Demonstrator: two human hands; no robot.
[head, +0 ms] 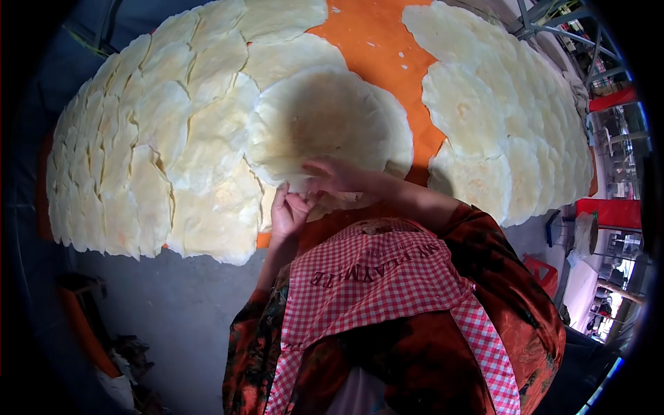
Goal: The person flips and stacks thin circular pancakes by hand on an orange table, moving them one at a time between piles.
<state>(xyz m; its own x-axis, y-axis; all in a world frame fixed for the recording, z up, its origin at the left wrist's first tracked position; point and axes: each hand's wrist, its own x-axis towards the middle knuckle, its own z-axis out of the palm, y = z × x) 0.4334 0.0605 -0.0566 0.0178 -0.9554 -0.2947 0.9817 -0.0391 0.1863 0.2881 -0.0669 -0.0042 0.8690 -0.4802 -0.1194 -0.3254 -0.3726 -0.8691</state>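
A large round, thin flatbread (332,119) lies before me on top of other flatbreads, its middle in shadow. At its near edge, my left hand (291,210) pinches the rim between thumb and fingers. Close beside it, my right hand (337,175) reaches in from the right over the same rim, fingers bent and partly spread. The fingertips of both hands nearly meet, and whether the right ones grip the rim is hidden.
Overlapping flatbreads (212,140) cover the left of an orange table surface (389,57). More flatbreads (467,111) lie in rows on the right. A red checked apron (363,280) is at the table's near edge. Metal frame bars (565,28) and a red plastic stool (542,272) are at right.
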